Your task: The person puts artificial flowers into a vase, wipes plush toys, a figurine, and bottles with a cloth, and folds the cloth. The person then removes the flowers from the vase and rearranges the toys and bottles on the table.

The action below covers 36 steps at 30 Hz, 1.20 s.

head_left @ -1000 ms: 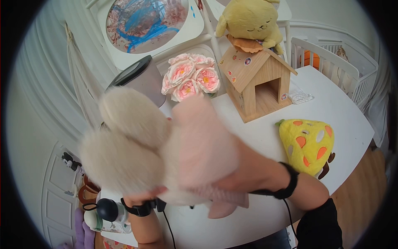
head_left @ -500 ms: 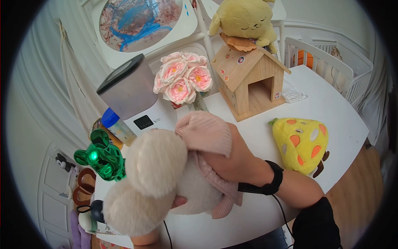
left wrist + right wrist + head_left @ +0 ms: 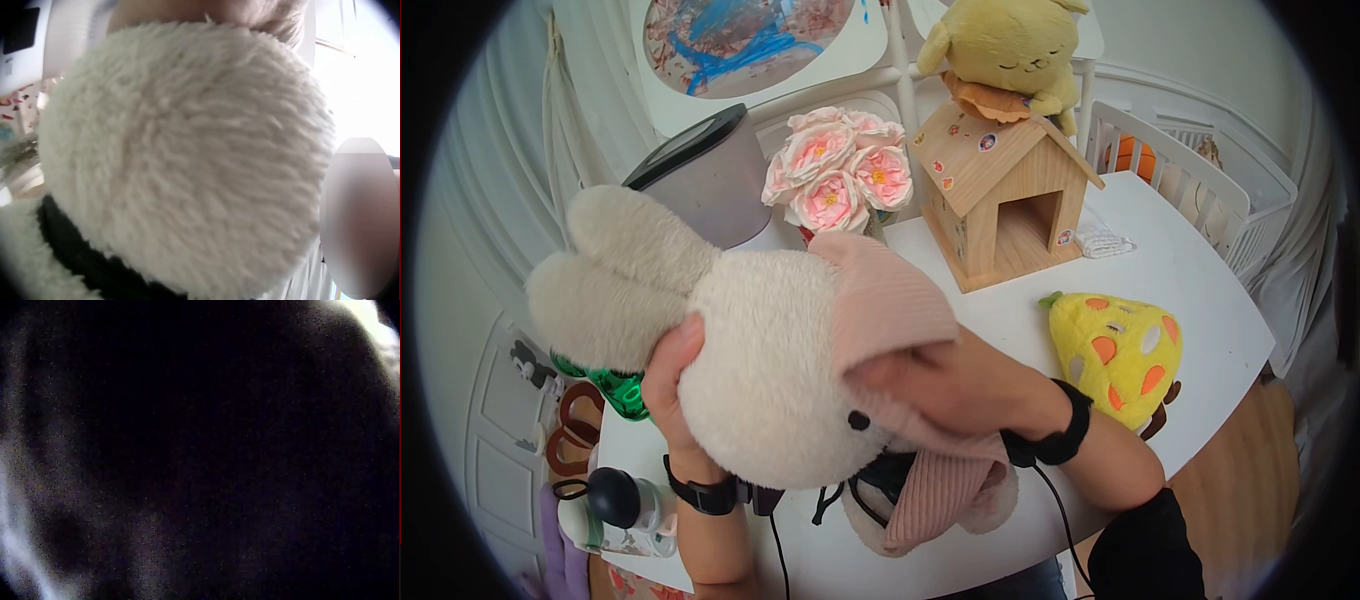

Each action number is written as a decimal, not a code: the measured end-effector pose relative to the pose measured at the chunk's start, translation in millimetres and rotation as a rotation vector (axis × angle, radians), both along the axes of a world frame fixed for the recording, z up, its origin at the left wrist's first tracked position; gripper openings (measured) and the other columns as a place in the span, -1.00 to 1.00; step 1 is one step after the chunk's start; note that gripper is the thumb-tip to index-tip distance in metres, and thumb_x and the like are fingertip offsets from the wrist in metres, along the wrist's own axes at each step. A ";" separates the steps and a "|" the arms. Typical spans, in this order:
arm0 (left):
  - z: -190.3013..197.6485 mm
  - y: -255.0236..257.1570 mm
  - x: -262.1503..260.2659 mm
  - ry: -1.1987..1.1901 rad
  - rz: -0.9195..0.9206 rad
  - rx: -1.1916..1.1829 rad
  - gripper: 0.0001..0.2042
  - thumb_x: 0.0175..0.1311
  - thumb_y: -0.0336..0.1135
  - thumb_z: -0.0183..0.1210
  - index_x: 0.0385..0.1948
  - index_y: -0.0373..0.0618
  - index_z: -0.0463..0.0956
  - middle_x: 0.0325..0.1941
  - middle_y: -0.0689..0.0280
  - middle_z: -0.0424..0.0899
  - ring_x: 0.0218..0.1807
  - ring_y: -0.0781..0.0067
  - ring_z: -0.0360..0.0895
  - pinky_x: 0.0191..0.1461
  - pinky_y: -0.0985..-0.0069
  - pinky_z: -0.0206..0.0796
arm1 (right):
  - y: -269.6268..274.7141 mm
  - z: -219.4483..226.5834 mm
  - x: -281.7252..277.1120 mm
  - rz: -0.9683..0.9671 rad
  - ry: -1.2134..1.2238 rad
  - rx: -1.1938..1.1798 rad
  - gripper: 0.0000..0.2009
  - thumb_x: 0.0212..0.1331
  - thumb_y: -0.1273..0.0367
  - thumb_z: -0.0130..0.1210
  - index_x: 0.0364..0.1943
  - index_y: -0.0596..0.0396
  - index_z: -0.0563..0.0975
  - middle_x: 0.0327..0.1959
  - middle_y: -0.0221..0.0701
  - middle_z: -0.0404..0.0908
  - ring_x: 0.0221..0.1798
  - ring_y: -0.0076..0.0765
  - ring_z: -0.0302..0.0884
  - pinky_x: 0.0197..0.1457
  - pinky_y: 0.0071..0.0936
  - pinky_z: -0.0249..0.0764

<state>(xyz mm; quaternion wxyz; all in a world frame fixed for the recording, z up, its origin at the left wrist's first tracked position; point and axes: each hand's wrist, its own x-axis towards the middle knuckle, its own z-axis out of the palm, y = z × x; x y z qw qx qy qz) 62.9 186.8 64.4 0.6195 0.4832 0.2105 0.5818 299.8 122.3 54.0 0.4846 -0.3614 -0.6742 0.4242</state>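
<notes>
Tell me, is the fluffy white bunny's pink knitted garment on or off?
Partly on: the pink ribbed garment covers one side of the white plush bunny, while the right hand grips the fabric.

A child's room at home: white crib (image 3: 1200, 165), plush toys (image 3: 1118, 350), toy house (image 3: 1005, 190), painted art (image 3: 735, 35) by a white table (image 3: 1200, 280).

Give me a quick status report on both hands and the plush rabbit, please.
Left hand grips cream plush rabbit behind its head. Right hand pinches pink ribbed knit garment at its head. Held above white table; nothing blocking.
</notes>
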 end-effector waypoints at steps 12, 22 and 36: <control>6.9 -6.6 5.4 -0.083 0.064 0.138 -0.70 0.35 -0.29 0.12 -0.05 -0.35 0.57 -0.09 0.18 0.68 -0.07 0.40 0.63 0.06 0.46 0.43 | -4.9 15.4 -15.8 0.016 -0.455 0.705 -0.34 0.32 0.19 0.06 0.46 0.15 0.20 0.51 0.07 -0.01 0.50 0.40 -0.10 0.54 0.12 -0.15; 11.7 -27.2 0.9 -0.139 0.149 0.095 -0.18 -0.16 -0.21 0.18 0.29 -0.36 0.22 0.21 -0.04 0.48 0.23 -0.02 0.46 0.36 0.13 0.30 | 8.5 3.8 -20.8 -0.099 -0.307 0.861 -0.32 0.48 -0.03 -0.21 0.43 0.28 0.23 0.51 0.02 0.09 0.56 0.13 -0.07 0.57 -0.09 -0.14; -17.7 -2.0 -10.3 0.313 0.324 0.504 -0.56 0.07 -0.19 0.37 -0.10 -0.20 0.42 -0.14 0.19 0.61 -0.14 0.27 0.53 -0.03 0.28 0.39 | 1.7 0.0 -6.8 0.070 0.316 0.025 -0.48 0.56 0.08 -0.24 0.04 0.33 0.52 -0.07 -0.35 0.62 0.02 -0.52 0.45 0.19 -0.51 0.35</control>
